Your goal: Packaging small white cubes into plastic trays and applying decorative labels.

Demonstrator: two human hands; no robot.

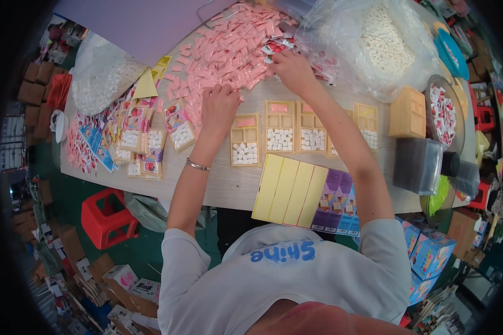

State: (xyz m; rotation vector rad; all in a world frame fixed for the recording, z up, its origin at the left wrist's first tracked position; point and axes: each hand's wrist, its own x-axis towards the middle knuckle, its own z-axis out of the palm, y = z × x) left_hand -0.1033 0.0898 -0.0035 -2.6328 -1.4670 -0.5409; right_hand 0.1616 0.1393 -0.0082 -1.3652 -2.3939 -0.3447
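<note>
Your left hand [218, 103] is at the low edge of a big heap of small, flat, shiny pink packets [229, 47]. Its fingers are bent down, and a bit of pink shows beside its thumb side, but you can't tell from here if it grips a packet. Your right hand [289, 66] reaches farther, to some small red-and-white shiny packets [278, 46] at the right side of the pink heap. Its fingers are curled over them, and you can't tell if they pinch one. A silver bracelet [198, 164] is on your left wrist.

Close to you is a row of pale yellow plastic trays with little rooms [238, 134]. White cubes fill the big rooms, and the two trays at the left each have pink in a top room. Your right arm hides part of the row. Nearer your tummy lies a yellow-and-purple printed card sheet [279, 190].

To the left are flat packs of white cubes with bright cards [129, 139]. To the far right stand a tan stack of trays [406, 114] and a see-through grey plastic box [418, 164]. A big clear plastic bag of white bits [338, 61] sits behind your right arm. Down on the green floor is a red plastic stool [103, 223].
</note>
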